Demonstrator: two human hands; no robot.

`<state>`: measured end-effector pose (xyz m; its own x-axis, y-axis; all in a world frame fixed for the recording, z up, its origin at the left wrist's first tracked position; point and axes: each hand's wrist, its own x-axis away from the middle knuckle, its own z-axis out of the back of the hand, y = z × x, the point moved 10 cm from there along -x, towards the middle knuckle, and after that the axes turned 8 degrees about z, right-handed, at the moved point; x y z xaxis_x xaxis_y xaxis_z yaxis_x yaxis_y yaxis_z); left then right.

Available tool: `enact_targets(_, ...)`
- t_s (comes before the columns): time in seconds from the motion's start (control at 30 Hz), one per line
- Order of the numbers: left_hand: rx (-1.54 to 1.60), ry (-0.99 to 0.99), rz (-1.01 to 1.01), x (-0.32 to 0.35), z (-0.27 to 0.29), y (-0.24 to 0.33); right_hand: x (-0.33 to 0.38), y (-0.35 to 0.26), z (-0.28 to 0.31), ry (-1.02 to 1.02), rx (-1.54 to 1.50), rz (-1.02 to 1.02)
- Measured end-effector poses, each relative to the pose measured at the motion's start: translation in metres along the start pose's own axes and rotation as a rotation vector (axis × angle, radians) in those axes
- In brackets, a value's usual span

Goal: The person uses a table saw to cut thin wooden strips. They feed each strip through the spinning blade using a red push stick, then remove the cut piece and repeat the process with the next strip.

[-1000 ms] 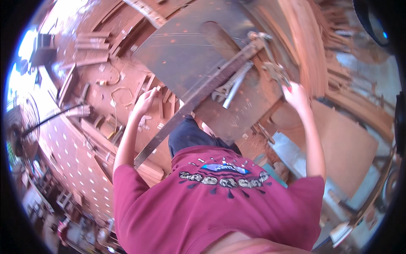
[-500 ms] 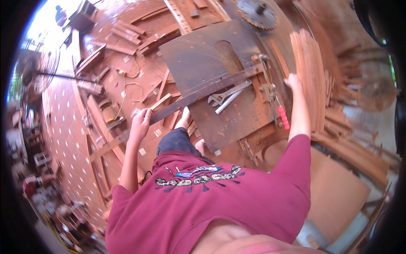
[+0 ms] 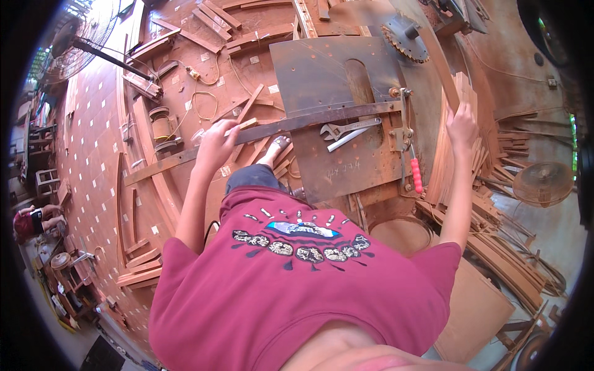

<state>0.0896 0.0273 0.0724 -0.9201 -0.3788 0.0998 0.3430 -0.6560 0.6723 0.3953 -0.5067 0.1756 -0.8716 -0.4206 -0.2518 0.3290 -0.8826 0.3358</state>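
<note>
A long, flat wooden strip (image 3: 438,62) slants up and away past the saw blade, its near end in the closed fingers of my right hand (image 3: 462,127). My left hand (image 3: 216,145) is closed at the long straight fence bar (image 3: 309,119), left of the dark metal saw table (image 3: 315,68); its fingertips are partly hidden. Just past its knuckles shows a short pale stick (image 3: 248,124). On the table lie an adjustable wrench (image 3: 349,127) and a silvery tube (image 3: 347,140). A lever with a red grip (image 3: 416,176) hangs from the bar's right end.
A toothed circular blade (image 3: 405,38) is at the table's far right. Stacked boards (image 3: 442,167) stand beside my right arm. Loose offcuts, cords and a cable reel (image 3: 162,127) cover the floor at left, near a standing fan (image 3: 83,43). Another person (image 3: 38,222) is at the far left.
My right hand has lifted a wooden strip off the stack, and it now points up past the blade. My left hand stays at the bar. The view has shifted.
</note>
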Motion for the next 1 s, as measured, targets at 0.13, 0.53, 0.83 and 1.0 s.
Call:
enact_targets(0.13, -0.105, 0.202, -0.319, -0.038, -0.006, 0.091, -0.052, -0.062, 0.062, 0.351, 0.062, 0.310)
enact_targets(0.53, -0.562, 0.162, -0.350, -0.186, -0.166, 0.153, -0.132, -0.210, -0.078, -0.650, -0.393, 0.468)
enact_targets(0.83, -0.330, -0.053, -0.484, -0.155, -0.187, 0.141, -0.008, -0.066, -0.012, -0.097, -1.012, -0.148)
enact_targets(1.0, -0.138, -0.005, -0.491, -0.134, -0.180, 0.145, 0.173, -0.053, -0.070, -0.499, -0.693, -0.573)
